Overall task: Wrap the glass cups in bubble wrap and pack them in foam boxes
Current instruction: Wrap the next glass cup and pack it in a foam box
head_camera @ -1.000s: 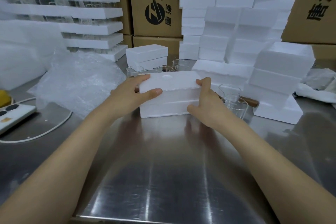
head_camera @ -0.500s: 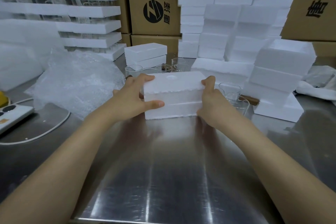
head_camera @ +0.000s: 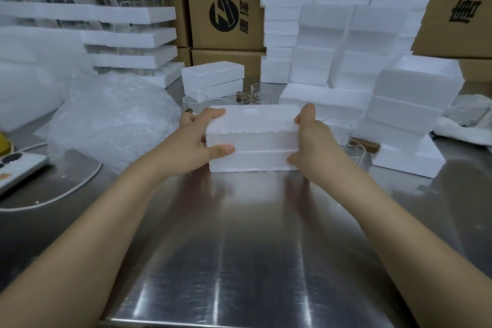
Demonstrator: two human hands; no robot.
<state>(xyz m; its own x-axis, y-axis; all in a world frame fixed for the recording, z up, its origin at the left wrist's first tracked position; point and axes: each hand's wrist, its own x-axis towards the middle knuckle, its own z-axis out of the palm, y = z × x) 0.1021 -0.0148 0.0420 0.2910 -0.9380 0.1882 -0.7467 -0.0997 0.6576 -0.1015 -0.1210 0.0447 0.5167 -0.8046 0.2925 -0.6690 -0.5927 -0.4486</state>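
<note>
A closed white foam box (head_camera: 253, 138) stands on the steel table (head_camera: 253, 234), lid on top of base. My left hand (head_camera: 191, 141) grips its left end, fingers over the lid and thumb on the front face. My right hand (head_camera: 311, 144) grips the right end the same way. Several empty glass cups (head_camera: 262, 93) stand just behind the box, and two more glass cups (head_camera: 338, 132) sit to its right. A heap of bubble wrap (head_camera: 111, 117) lies to the left.
Stacks of white foam boxes (head_camera: 343, 34) rise at the back and right, another foam box pair (head_camera: 213, 81) behind the cups. Cardboard cartons (head_camera: 223, 8) line the wall. A power strip (head_camera: 18, 168) with cable lies at the left edge; a white cloth (head_camera: 463, 128) at the right.
The box has been straightened and shifted slightly right and away from me. Both hands kept their grip on its ends.
</note>
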